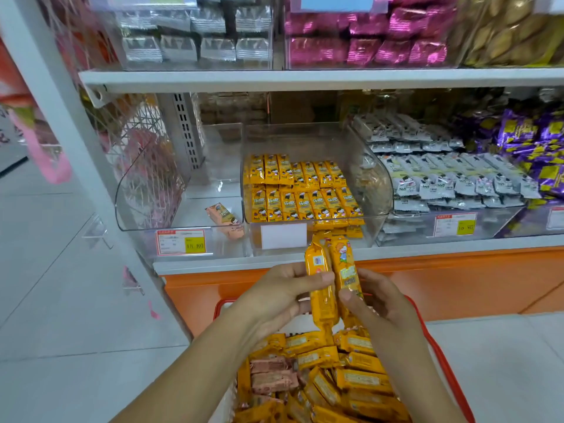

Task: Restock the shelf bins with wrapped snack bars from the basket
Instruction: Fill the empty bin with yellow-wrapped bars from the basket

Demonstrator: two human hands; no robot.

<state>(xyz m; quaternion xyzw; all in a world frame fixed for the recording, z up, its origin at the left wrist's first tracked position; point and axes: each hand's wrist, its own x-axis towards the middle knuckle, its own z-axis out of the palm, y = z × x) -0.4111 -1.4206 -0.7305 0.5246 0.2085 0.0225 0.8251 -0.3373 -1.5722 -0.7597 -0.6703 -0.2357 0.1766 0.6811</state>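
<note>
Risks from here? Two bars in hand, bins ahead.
1. The left hand and right hand each pinch one of two yellow wrapped bars by thumb and fingertips; a glossy wrapper may slip and drop back into the red-rimmed basket.
2. Pink wrapped bars lie mixed in the basket; one could end up in the clear plastic bin of yellow bars.

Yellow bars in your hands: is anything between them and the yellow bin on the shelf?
Nothing loose blocks the way. Only the clear front wall of the yellow bin, with its blank label, stands between the yellow bars, held by the left hand and right hand, and the stacked rows. They would probably go in over that wall.
</note>
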